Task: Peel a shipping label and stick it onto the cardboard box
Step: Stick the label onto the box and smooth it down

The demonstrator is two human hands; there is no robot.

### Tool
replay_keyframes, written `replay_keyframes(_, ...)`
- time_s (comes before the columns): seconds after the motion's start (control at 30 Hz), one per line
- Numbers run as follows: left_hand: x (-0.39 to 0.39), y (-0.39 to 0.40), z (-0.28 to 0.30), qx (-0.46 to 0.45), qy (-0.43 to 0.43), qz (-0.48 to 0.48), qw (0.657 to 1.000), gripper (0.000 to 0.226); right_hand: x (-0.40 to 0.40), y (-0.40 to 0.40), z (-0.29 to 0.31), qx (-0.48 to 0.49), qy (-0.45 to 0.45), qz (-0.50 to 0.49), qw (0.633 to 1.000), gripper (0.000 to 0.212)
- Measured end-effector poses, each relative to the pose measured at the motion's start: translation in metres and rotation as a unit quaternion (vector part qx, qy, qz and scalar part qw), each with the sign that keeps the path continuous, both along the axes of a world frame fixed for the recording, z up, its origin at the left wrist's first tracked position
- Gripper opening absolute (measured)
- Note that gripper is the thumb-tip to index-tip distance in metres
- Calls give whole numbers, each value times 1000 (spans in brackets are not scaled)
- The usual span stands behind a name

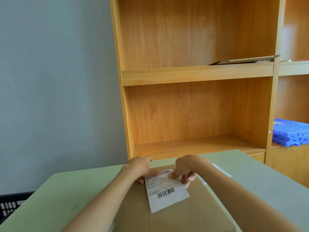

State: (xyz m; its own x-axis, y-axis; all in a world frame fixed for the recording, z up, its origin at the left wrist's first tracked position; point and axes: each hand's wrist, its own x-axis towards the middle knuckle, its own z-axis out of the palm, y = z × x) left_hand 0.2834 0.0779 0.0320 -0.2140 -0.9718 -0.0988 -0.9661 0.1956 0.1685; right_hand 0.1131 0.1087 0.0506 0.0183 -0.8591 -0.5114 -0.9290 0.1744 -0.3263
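A cardboard box (175,213) sits at the near edge of the pale green desk (55,195), its top facing up. A white shipping label (167,193) with barcodes lies skewed across the far part of the box top, its near corner toward the box middle. The left hand (142,168) grips the label's far left edge, thumb on top and fingers (140,180) curled beneath. The right hand (185,169) pinches the far right edge with curled fingers; whether the backing is separating there is hard to tell. A thin white strip (220,169) lies on the desk just right of the box. Behind the desk stands a wooden shelf unit (197,97), with blue plastic trays (291,134) stacked in its right compartment. A black crate (10,206) sits low beyond the desk's left edge.
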Motion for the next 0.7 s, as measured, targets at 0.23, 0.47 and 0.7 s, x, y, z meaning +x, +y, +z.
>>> replay_keyframes(0.23, 0, 4, 1, -9, 0, -2, 1000, 88, 3, 7, 6, 2, 79, 20, 997, 55)
replay_keyframes(0.47, -2, 11, 2, -10, -20, 2, 1000, 86, -4, 13, 9, 50, 73, -16, 996, 53)
replay_keyframes(0.7, -2, 18, -1, -21, -40, -9, 999, 96, -1, 20, 0, -79, 8, -15, 997, 39)
